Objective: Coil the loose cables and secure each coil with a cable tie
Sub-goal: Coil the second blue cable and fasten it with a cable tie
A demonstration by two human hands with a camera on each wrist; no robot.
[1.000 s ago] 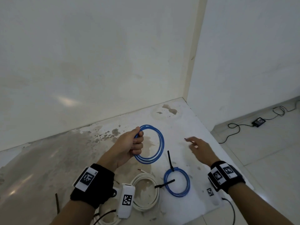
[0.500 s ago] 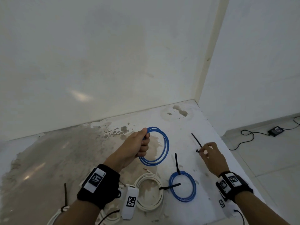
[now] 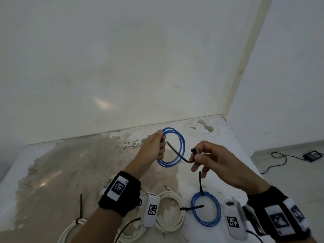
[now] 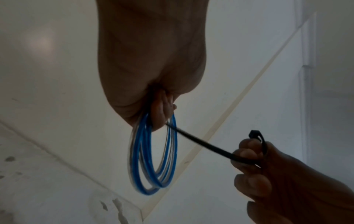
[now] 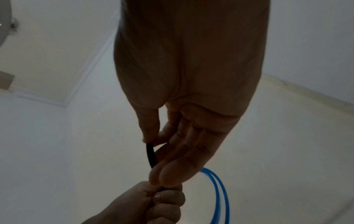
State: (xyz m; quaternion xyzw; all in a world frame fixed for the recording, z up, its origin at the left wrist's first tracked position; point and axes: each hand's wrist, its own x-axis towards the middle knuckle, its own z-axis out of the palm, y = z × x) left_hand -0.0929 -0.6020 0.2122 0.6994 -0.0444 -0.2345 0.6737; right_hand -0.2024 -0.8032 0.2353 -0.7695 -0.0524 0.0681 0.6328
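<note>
Above the tabletop, I see a blue coil held up with a black tie reaching toward it.

My left hand has its grip curled tight round the coil's near side, the coil hanging upright in the air. My right hand pinches the tie's bent head end between thumb and fingers; the tie's tip runs through the coil to the left fist. Below lie a tied blue coil and white coils.
</note>
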